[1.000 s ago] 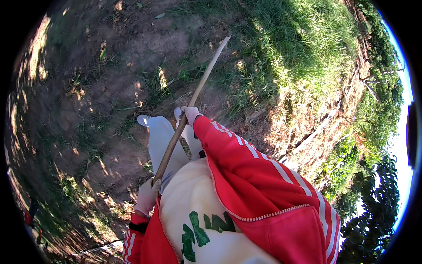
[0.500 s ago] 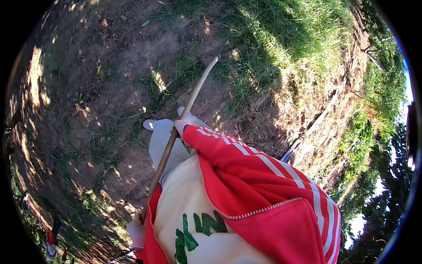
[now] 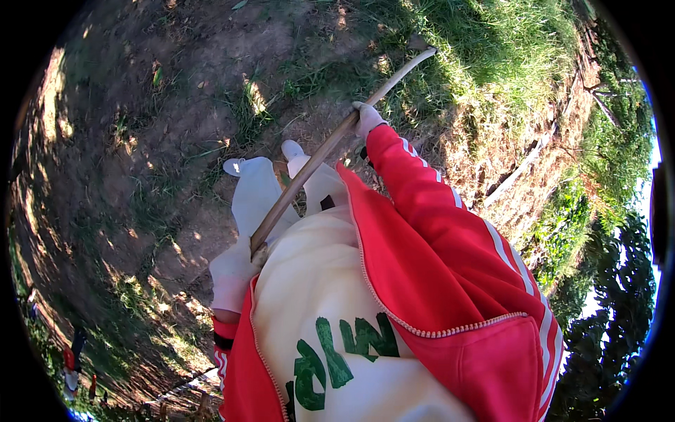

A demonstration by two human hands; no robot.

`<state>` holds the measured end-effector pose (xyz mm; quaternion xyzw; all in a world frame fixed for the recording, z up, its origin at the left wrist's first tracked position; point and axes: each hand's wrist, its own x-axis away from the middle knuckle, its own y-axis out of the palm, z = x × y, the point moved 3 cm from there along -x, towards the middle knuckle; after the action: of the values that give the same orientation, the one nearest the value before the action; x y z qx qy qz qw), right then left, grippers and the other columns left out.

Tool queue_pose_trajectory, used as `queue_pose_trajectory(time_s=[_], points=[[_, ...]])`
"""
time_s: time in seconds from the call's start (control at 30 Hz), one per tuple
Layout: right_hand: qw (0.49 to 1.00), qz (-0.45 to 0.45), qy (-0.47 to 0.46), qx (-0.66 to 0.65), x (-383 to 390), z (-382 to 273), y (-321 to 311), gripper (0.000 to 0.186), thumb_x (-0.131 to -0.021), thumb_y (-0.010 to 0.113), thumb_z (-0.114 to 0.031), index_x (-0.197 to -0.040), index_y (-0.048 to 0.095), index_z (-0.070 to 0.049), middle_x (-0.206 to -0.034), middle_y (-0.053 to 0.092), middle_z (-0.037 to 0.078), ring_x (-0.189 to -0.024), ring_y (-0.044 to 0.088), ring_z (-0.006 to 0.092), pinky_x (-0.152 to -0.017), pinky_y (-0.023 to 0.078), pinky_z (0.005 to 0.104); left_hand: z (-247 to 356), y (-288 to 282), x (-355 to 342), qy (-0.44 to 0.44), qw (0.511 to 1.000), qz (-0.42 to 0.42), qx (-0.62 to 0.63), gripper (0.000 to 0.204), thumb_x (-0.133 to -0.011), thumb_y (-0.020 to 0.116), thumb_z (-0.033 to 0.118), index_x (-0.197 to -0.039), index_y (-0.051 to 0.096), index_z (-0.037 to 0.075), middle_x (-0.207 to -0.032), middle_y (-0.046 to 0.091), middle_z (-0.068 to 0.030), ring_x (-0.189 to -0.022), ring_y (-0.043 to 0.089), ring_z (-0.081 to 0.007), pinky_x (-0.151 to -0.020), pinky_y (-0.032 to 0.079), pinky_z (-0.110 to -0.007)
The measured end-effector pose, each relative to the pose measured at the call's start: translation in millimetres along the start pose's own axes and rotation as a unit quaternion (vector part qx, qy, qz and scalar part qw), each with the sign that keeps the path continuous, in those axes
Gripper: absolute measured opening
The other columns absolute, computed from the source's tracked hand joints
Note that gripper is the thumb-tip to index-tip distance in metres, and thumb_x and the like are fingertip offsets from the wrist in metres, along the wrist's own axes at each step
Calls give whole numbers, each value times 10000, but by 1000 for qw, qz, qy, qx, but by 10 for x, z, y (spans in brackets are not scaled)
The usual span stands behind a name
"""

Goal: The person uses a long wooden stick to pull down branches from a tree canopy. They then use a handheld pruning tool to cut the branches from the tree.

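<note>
A long wooden pole [image 3: 306, 171] runs slantwise across my front, its near end by my waist and its slightly curved tip reaching out to the far right over the grass. My left hand [image 3: 233, 273], in a pale glove, is closed around the near end at my left hip. Farther up the shaft, my right hand [image 3: 367, 119], also pale-gloved, grips it with the arm stretched forward. The tip looks dark; whether a tool head is fixed there I cannot tell.
My pale shoes [image 3: 292, 149] stand on shaded bare soil [image 3: 190, 91]. Thick grass [image 3: 492, 56] grows ahead to the right. A pale log or pipe [image 3: 517, 169] lies on the ground at right, beside bushes [image 3: 605, 267]. A distant person [image 3: 73, 362] is at far left.
The pole has moved forward and to the right. My right hand has reached out with it, and my left hand has come forward from beside my hip.
</note>
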<state>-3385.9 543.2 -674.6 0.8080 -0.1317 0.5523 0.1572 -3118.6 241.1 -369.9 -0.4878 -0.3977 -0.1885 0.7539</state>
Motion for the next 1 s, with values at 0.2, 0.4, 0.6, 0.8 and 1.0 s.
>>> queue_pose_trajectory(time_s=[0.2, 0.4, 0.6, 0.8, 1.0], points=[[969, -25, 233, 76, 759, 1554, 717, 167, -908, 526, -226, -938, 494, -64, -769, 532, 67, -739, 551, 262, -760, 488, 493, -317, -458, 1041, -129, 987, -23, -92, 267, -837, 611, 310, -877, 494, 74, -703, 624, -150, -668, 612, -367, -584, 470, -447], [968, -43, 191, 158, 767, 2030, 1079, 156, -841, 582, -142, -917, 470, -65, -809, 561, 91, -729, 605, 259, -671, 552, 453, -686, -786, 1349, -177, 984, -8, 14, 257, -791, 657, 287, -892, 583, 63, -657, 600, -161, -651, 608, -358, -572, 446, -434], [972, 48, 29, 227, 308, 1446, 634, 233, -832, 551, -227, -844, 617, -4, -754, 609, 100, -643, 607, 228, -599, 500, 389, -768, -307, 794, -102, 981, 34, 164, 290, -787, 652, 317, -906, 606, 57, -688, 611, -173, -670, 614, -356, -587, 452, -431], [939, 73, -146, 303, 1, 247, 101, 221, -783, 610, -245, -799, 582, -26, -676, 547, 94, -556, 537, 245, -511, 453, 406, -247, -124, 54, -12, 994, 92, -57, 331, -821, 608, 368, -897, 524, 58, -740, 612, -156, -696, 623, -350, -615, 479, -441], [968, 94, -65, 225, 134, 643, 385, 268, -794, 575, -228, -911, 594, 13, -766, 599, 140, -681, 632, 289, -560, 518, 413, -210, -240, 282, 4, 1000, 23, -9, 331, -869, 549, 395, -901, 483, 72, -727, 608, -152, -670, 606, -367, -588, 457, -467]])
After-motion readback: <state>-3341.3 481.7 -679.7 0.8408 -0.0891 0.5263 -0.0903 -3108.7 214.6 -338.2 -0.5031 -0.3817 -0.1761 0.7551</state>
